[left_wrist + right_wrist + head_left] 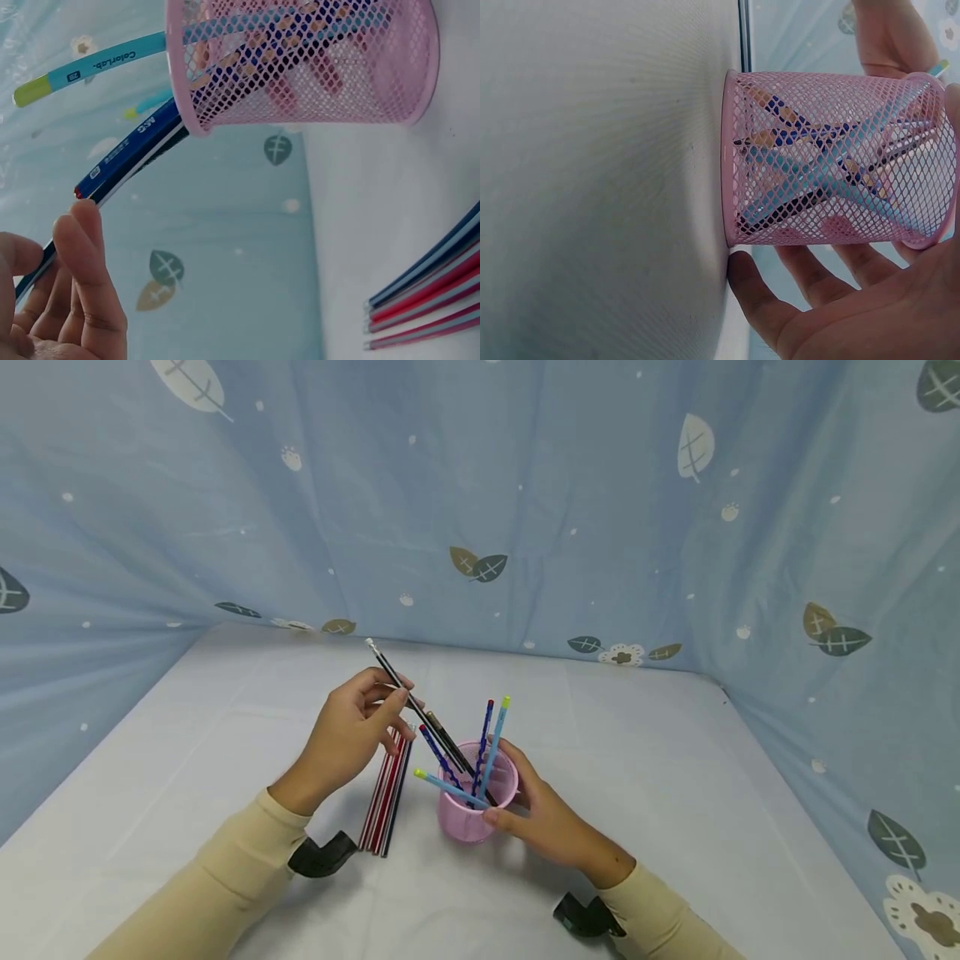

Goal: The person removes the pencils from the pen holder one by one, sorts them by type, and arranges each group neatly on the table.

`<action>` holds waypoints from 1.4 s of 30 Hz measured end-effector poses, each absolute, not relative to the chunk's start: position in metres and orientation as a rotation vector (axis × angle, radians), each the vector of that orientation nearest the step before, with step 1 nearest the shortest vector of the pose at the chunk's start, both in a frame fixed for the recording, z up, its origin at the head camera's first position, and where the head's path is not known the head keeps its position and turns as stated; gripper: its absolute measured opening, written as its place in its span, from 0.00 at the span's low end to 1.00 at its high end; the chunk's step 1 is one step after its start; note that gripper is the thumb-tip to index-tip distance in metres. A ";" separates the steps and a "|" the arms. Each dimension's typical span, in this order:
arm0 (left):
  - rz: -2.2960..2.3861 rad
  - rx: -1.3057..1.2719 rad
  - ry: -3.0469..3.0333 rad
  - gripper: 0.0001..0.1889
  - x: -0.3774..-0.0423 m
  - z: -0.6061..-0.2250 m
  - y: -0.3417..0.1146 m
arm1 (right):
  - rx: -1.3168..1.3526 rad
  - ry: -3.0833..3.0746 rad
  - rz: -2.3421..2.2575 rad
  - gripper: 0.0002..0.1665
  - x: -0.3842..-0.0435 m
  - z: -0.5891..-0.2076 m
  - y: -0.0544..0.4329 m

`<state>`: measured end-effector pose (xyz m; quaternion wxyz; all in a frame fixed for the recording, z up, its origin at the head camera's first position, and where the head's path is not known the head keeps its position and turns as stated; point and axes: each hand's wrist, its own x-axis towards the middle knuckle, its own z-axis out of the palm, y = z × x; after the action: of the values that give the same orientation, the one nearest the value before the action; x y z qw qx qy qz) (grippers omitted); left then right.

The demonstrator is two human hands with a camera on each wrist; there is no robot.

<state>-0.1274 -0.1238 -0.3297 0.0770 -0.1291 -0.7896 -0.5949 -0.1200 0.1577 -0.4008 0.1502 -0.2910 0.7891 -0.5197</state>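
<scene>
My left hand (pixel 347 735) pinches a black-and-white striped pencil (pixel 386 666) near its white upper end. The pencil slants down to the right, and its lower end is over the mouth of a pink mesh pencil cup (pixel 463 827). My right hand (pixel 551 825) holds this cup from the right, thumb at the near rim and fingers round the far side. Blue patterned pencils (pixel 486 727), light blue pencils with yellow-green ends (pixel 498 731) and a black one with a gold end (pixel 441 732) stand in the cup. In the right wrist view, their tips (pixel 759 140) show through the mesh.
Left of the cup, a row of red and dark striped pencils (pixel 386 802) lies on the white-covered table (pixel 645 777), under my left hand. A blue leaf-print curtain (pixel 585 510) closes off the back and sides. Black wrist devices (pixel 322 855) sit below both wrists.
</scene>
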 end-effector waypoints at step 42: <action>-1.748 -0.275 -2.072 0.12 -0.130 -0.312 -0.151 | -0.870 2.244 -1.509 0.49 -0.122 -0.400 0.155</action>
<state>-0.1304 -0.1510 -0.3115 0.2071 -0.0987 -0.7439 -0.6277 -0.1218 0.1554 -0.3995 0.1499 -0.3028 0.7809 -0.5253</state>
